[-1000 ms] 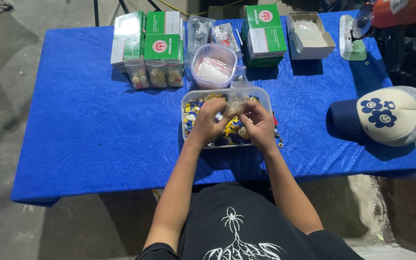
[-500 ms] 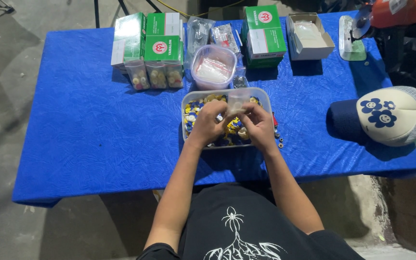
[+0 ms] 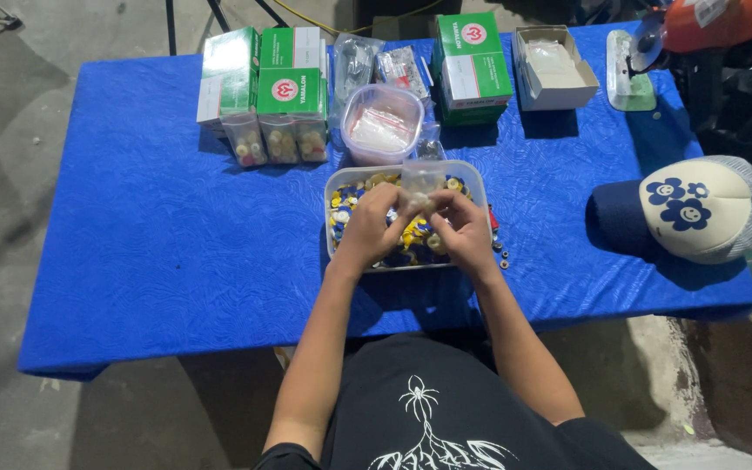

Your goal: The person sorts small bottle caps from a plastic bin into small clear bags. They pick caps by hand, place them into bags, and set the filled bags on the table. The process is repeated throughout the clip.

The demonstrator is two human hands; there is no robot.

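My left hand [image 3: 371, 224] and my right hand [image 3: 466, 228] meet over a clear plastic tub [image 3: 472, 178] full of small yellow, blue and white round parts. Both hands pinch a small clear plastic bag [image 3: 422, 179] that stands up between the fingertips above the tub. A few tiny loose parts [image 3: 501, 256] lie on the blue tablecloth just right of the tub.
Behind the tub stand a round clear container [image 3: 382, 124], green and white boxes [image 3: 265, 72] [image 3: 473, 61], filled small bags [image 3: 277, 142] and an open white box [image 3: 553, 66]. A flowered cap [image 3: 694, 209] lies at right. The blue table [image 3: 167, 235] ends near my body.
My hands stay over the tub, working the small bag with slight finger movements. Nothing else has moved.
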